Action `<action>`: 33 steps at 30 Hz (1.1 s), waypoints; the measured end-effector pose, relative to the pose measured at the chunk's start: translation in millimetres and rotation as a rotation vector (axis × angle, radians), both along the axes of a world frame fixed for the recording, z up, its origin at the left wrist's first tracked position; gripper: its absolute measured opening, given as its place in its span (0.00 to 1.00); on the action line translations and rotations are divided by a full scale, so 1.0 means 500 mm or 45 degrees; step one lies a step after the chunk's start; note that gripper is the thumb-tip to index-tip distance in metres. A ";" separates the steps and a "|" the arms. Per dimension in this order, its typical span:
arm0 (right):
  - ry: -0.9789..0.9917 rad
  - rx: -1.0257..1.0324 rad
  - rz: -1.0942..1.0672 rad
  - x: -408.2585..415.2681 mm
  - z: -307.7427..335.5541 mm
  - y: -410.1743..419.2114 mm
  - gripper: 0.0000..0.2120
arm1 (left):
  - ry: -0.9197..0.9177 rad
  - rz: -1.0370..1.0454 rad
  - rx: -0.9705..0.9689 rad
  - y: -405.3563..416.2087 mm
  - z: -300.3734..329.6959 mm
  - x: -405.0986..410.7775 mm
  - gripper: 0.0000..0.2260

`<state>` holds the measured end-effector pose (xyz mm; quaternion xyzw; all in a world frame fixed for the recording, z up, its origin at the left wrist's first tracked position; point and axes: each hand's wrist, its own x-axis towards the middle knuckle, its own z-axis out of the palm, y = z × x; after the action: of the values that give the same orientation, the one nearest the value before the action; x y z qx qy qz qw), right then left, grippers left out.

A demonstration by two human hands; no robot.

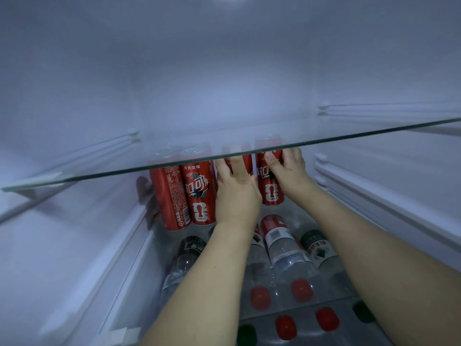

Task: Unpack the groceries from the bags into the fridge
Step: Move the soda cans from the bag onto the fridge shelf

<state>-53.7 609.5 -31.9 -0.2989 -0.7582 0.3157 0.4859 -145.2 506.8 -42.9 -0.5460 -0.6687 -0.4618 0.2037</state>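
Several red cola cans stand in a row at the back of a fridge shelf. My left hand (235,193) grips one can (245,162), which it mostly hides. My right hand (287,168) grips the rightmost can (270,193) near its top. Two more cans, one with small print (169,196) and one showing a logo (200,193), stand to the left, untouched. The cans' tops show blurred through the glass shelf above.
An empty glass shelf (349,137) crosses the view just above my hands. Several water bottles with red caps (284,250) and green caps (319,248) lie on their sides in front of the cans, under my forearms. White fridge walls with shelf rails close in both sides.
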 end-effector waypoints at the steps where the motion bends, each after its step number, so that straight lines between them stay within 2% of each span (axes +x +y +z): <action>1: -0.020 0.002 -0.021 0.005 0.001 0.003 0.21 | 0.021 0.035 -0.028 -0.004 0.002 0.004 0.30; 4: -0.010 0.009 0.030 0.018 0.005 0.000 0.22 | 0.144 0.232 -0.117 -0.017 -0.001 0.017 0.30; 7: 0.018 0.029 0.004 0.028 0.006 0.005 0.24 | 0.351 0.434 -0.132 -0.026 -0.002 0.027 0.21; 10: 0.048 -0.001 -0.058 0.032 0.009 0.003 0.22 | 0.417 0.434 -0.204 -0.028 0.004 0.031 0.15; 15: 0.127 -0.094 0.013 0.030 0.008 0.005 0.20 | 0.356 0.362 -0.277 -0.031 0.005 0.036 0.10; 17: 0.107 -0.126 0.039 0.029 0.005 0.008 0.19 | 0.315 0.342 -0.351 -0.031 0.006 0.035 0.11; 22: -0.085 -0.200 0.081 0.006 -0.023 0.011 0.14 | 0.101 0.263 -0.516 -0.029 0.004 0.028 0.22; 27: -0.151 -0.148 0.033 -0.005 -0.025 0.023 0.17 | -0.020 0.253 -0.641 -0.027 -0.002 0.017 0.20; 33: -0.135 -0.146 0.054 -0.006 -0.030 0.027 0.13 | -0.038 0.241 -0.637 -0.023 -0.002 0.016 0.20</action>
<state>-56.7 623.0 -46.8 -0.3266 -0.7696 0.3526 0.4204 -137.3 495.5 -44.1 -0.5074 -0.8132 -0.2688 0.0949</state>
